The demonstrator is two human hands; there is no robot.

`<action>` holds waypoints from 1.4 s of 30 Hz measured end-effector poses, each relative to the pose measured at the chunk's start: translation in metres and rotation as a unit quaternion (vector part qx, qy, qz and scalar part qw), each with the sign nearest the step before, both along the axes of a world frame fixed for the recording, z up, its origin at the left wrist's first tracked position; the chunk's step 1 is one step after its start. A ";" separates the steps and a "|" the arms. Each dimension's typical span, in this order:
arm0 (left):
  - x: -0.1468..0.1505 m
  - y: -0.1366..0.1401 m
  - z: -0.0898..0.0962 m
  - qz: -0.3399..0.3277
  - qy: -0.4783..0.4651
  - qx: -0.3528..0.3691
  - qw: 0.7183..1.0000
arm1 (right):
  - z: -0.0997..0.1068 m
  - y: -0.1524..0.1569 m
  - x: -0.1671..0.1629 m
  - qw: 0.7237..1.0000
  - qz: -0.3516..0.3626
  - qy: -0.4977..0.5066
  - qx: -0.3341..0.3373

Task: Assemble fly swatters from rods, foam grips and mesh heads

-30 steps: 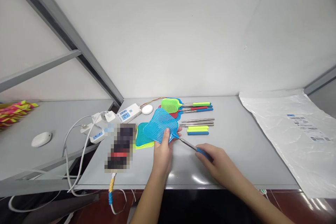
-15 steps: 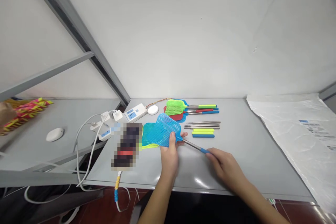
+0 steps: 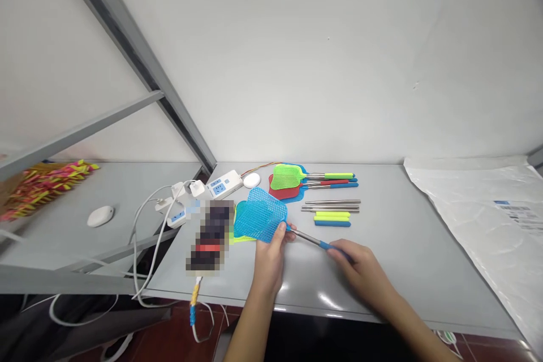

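Note:
A blue fly swatter (image 3: 263,215) is held across both hands, its perforated head up and to the left. My left hand (image 3: 274,243) pinches it where the head meets the metal rod, thumb on top. My right hand (image 3: 354,263) is closed around the blue grip at the rod's other end. Under the held head lie more swatter heads (image 3: 241,226), one teal-looking and one yellow-green. Beyond my hands are several loose metal rods (image 3: 333,203), with yellow grips (image 3: 333,216) and a blue grip (image 3: 332,224) just in front of them.
Several finished-looking swatters (image 3: 288,177) in green, red and blue lie at the back. On the left are a power strip (image 3: 224,184), white cables, a round white puck (image 3: 251,180) and a blurred-out phone (image 3: 211,237). A white plastic bag (image 3: 475,209) covers the table's right side.
My right hand sits slightly closer to the left hand, farther up the grip. The swatter head has tilted a little leftward. The whole view has shifted slightly.

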State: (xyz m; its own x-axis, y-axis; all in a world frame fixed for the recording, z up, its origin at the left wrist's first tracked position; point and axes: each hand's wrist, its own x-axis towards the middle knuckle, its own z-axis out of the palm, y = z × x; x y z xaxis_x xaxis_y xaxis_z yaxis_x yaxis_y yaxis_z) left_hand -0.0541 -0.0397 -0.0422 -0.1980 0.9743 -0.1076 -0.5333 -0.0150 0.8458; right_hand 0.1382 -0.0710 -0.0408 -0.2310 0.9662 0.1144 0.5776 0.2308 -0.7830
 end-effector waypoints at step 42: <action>-0.006 0.005 0.008 0.022 0.048 0.040 0.998 | -0.011 -0.007 0.047 0.988 -0.031 -0.093 0.118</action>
